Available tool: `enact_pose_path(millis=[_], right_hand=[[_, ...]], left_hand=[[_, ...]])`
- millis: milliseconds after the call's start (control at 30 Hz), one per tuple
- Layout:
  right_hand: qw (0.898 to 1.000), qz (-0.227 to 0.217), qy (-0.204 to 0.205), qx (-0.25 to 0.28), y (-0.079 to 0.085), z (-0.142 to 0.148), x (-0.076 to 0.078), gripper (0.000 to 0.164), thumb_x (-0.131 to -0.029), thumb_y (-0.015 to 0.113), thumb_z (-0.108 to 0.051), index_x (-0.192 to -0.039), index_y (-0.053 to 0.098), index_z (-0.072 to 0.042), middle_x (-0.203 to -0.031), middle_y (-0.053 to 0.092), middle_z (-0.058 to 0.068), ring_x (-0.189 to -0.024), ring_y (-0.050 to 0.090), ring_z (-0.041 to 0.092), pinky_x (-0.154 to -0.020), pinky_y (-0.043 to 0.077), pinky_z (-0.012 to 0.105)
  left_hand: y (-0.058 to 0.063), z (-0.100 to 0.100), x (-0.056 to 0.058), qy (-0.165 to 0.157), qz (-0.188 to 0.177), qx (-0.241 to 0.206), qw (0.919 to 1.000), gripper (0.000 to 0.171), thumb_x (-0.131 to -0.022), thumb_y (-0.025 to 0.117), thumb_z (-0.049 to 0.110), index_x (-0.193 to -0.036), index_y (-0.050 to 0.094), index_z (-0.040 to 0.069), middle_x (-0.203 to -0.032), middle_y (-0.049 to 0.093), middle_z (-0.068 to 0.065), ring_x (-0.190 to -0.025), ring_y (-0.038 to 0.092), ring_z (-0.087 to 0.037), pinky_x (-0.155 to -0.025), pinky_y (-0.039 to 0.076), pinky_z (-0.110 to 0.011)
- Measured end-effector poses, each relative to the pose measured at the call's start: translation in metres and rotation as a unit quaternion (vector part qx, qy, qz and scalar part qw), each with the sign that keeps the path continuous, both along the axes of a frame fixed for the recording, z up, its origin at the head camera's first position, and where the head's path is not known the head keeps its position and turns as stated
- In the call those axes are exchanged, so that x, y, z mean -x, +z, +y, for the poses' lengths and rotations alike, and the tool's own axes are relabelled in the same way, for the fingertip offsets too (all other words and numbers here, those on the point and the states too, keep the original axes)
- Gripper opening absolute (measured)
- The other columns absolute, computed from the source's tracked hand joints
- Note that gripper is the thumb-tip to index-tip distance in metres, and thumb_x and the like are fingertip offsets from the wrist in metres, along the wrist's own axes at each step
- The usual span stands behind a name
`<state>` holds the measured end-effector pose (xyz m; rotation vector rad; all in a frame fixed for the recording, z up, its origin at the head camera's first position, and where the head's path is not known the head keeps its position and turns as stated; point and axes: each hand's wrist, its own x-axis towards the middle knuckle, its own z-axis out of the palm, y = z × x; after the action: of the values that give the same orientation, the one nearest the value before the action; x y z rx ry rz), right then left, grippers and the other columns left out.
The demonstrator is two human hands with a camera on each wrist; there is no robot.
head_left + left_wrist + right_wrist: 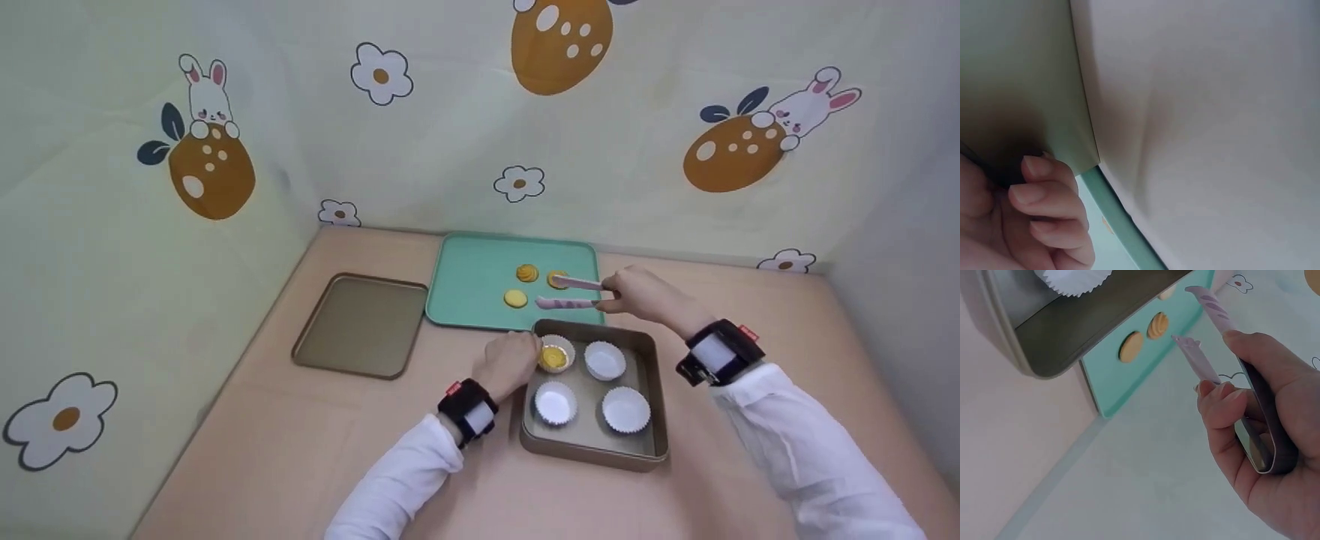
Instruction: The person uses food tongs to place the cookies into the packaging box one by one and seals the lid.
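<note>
My right hand (649,295) holds pink tongs (568,304) over the green tray (469,262), their two arms spread apart. One arm overlaps a round cookie (553,283) in the head view. Close by on the tray are a swirled cookie (527,273) and a plain pale cookie (515,298). My left hand (510,364) grips the left wall of a square bronze tin (592,452), fingers curled in the left wrist view. White paper cups (626,410) stand inside the tin; the back left one holds a yellow cookie (554,357).
A flat bronze lid (361,326) lies left of the tin, against the green tray's corner. The tin stands right in front of the tray. Behind the table (300,450) rises a patterned cloth wall (450,142), with more wall at both sides.
</note>
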<state>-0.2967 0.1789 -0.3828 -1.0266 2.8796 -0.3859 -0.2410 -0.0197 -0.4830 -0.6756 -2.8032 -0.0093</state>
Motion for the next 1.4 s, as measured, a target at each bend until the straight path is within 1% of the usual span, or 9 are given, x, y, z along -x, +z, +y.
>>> enact_pose_path(millis=[167, 367, 467, 633, 900, 1033, 1167, 1267, 1400], right_hand=[[1.000, 0.015, 0.015, -0.017, -0.009, -0.020, 0.013, 0.021, -0.061, 0.054, -0.033, -0.058, 0.053, -0.011, -0.047, 0.044, -0.005, -0.040, 0.032, 0.007, -0.037, 0.029, 0.020], [0.999, 0.009, 0.022, -0.023, -0.019, -0.036, 0.024, 0.020, -0.060, 0.056, -0.028, -0.052, 0.052, -0.010, -0.043, 0.040, -0.005, -0.037, 0.030, 0.007, -0.036, 0.028, 0.020], [1.000, 0.004, 0.020, -0.023, -0.024, -0.041, 0.029, 0.020, -0.060, 0.056, -0.026, -0.050, 0.051, -0.010, -0.040, 0.036, -0.006, -0.035, 0.028, 0.007, -0.034, 0.025, 0.020], [0.999, -0.022, 0.009, -0.025, -0.030, -0.046, 0.036, 0.024, -0.061, 0.056, -0.026, -0.048, 0.048, -0.008, -0.038, 0.028, -0.006, -0.034, 0.023, 0.007, -0.032, 0.019, 0.020], [0.999, -0.033, -0.003, -0.036, -0.029, -0.055, 0.039, 0.025, -0.061, 0.056, -0.027, -0.047, 0.047, -0.008, -0.039, 0.028, -0.005, -0.034, 0.023, 0.007, -0.032, 0.020, 0.019], [0.999, -0.012, 0.006, -0.045, -0.026, -0.059, 0.039, 0.024, -0.060, 0.057, -0.024, -0.047, 0.046, -0.006, -0.041, 0.031, -0.004, -0.035, 0.026, 0.009, -0.032, 0.022, 0.020], [0.999, 0.012, 0.014, -0.048, -0.026, -0.060, 0.040, 0.021, -0.058, 0.057, -0.023, -0.049, 0.049, -0.006, -0.043, 0.038, -0.003, -0.038, 0.030, 0.009, -0.034, 0.026, 0.020], [0.999, 0.009, 0.014, -0.045, -0.028, -0.058, 0.040, 0.020, -0.059, 0.057, -0.023, -0.050, 0.050, -0.007, -0.042, 0.039, -0.004, -0.037, 0.030, 0.009, -0.034, 0.026, 0.020], [0.999, 0.008, 0.015, -0.034, -0.031, -0.054, 0.040, 0.020, -0.061, 0.056, -0.023, -0.048, 0.049, -0.009, -0.039, 0.034, -0.005, -0.034, 0.026, 0.008, -0.032, 0.022, 0.019]], left_hand=[[-0.002, 0.000, 0.002, 0.001, 0.015, -0.011, 0.9998, 0.010, -0.070, 0.041, 0.018, -0.061, 0.043, 0.013, -0.052, 0.039, 0.000, -0.045, 0.039, -0.017, -0.026, 0.024, -0.028], [-0.001, 0.001, 0.001, -0.004, -0.003, 0.011, 0.9999, 0.008, -0.071, 0.041, 0.018, -0.067, 0.044, 0.012, -0.056, 0.040, -0.001, -0.048, 0.039, -0.017, -0.028, 0.026, -0.028], [-0.001, 0.001, 0.000, -0.004, -0.005, 0.012, 0.9999, 0.008, -0.072, 0.040, 0.018, -0.068, 0.044, 0.012, -0.056, 0.040, 0.000, -0.048, 0.038, -0.017, -0.028, 0.026, -0.028], [0.000, 0.001, -0.001, -0.007, 0.001, 0.007, 0.9999, 0.008, -0.071, 0.041, 0.018, -0.067, 0.044, 0.012, -0.056, 0.040, 0.000, -0.047, 0.039, -0.016, -0.029, 0.027, -0.027], [0.000, -0.001, -0.001, -0.007, -0.002, 0.010, 0.9999, 0.008, -0.072, 0.040, 0.018, -0.069, 0.044, 0.011, -0.057, 0.040, -0.001, -0.048, 0.038, -0.016, -0.029, 0.027, -0.026], [-0.001, -0.001, 0.000, -0.004, 0.005, 0.002, 1.0000, 0.010, -0.073, 0.039, 0.018, -0.067, 0.043, 0.012, -0.055, 0.039, 0.000, -0.046, 0.038, -0.016, -0.028, 0.026, -0.026], [-0.002, -0.001, 0.000, -0.001, 0.008, -0.004, 1.0000, 0.009, -0.071, 0.040, 0.017, -0.064, 0.042, 0.013, -0.054, 0.039, 0.000, -0.045, 0.038, -0.016, -0.027, 0.025, -0.027], [-0.002, -0.001, 0.000, -0.003, 0.007, -0.001, 1.0000, 0.007, -0.070, 0.041, 0.016, -0.064, 0.042, 0.013, -0.054, 0.039, 0.000, -0.045, 0.039, -0.016, -0.027, 0.025, -0.027], [-0.002, -0.001, 0.000, -0.005, 0.010, -0.002, 0.9999, 0.006, -0.069, 0.042, 0.015, -0.064, 0.041, 0.013, -0.054, 0.038, 0.000, -0.045, 0.038, -0.016, -0.027, 0.025, -0.027]])
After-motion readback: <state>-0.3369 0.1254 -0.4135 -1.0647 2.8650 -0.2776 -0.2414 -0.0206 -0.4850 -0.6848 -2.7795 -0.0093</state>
